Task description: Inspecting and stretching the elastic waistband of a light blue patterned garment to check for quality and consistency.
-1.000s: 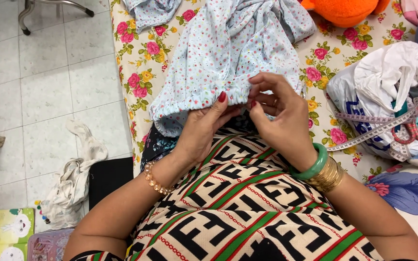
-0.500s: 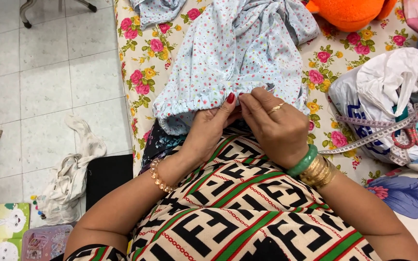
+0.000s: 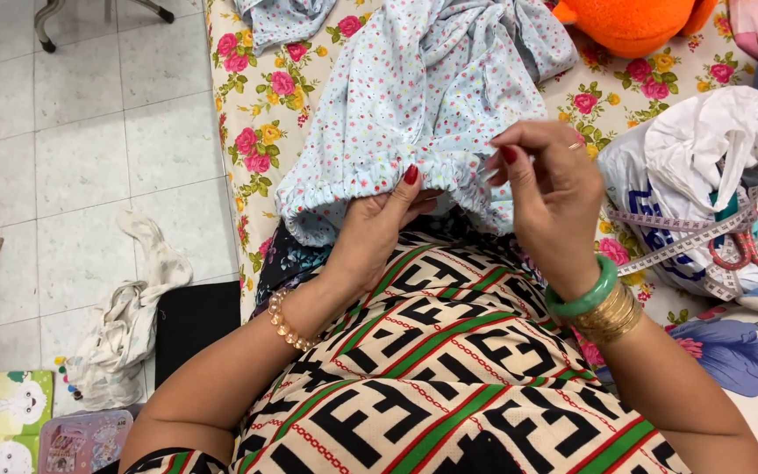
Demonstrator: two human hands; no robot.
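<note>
The right hand (image 3: 547, 189) has lifted off the hem since a moment ago, fingers now pinched narrow, on what I cannot tell; the left hand (image 3: 377, 230) stays gripping the gathered, elasticated edge of the pale blue floral garment (image 3: 414, 105); the thin cotton lies crumpled over a flowered bedsheet (image 3: 261, 114); a tape measure (image 3: 668, 246) trails beside it.

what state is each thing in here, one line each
left hand: pinching the gathered hem of the garment
right hand: raised above the hem, fingertips pinched together
floral garment: crumpled, hem bunched
white plastic bag: open, crumpled
measuring tape: unrolled, draped over the bag
scissors: lying on the bag
</note>
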